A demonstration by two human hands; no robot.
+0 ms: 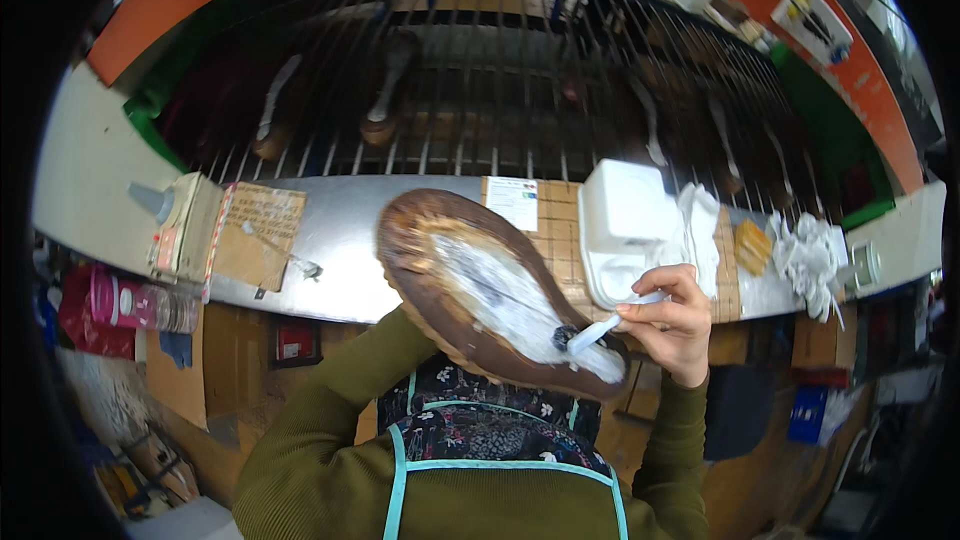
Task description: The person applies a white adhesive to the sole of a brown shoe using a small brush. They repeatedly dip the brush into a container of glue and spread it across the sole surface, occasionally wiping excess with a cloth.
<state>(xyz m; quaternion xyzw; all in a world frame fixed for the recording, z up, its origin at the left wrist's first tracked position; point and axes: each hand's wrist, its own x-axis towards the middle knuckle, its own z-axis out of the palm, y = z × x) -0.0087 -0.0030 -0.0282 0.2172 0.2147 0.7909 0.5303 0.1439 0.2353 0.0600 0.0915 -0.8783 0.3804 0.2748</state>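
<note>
Head view: your right hand (668,325) pinches a white-handled brush (598,332), dark bristles at the narrow end of a brown shoe (490,285), underside up, just left of it; your left hand is hidden, its grip unclear. Beyond lies a metal bench (345,225).

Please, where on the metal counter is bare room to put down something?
Bare metal shows on the counter between the cardboard sheet and the raised shoe, though a thin brush juts in from the left. The right is crowded: white box, white cloth, yellow block and crumpled white heap. The shoe hides some counter.
</note>
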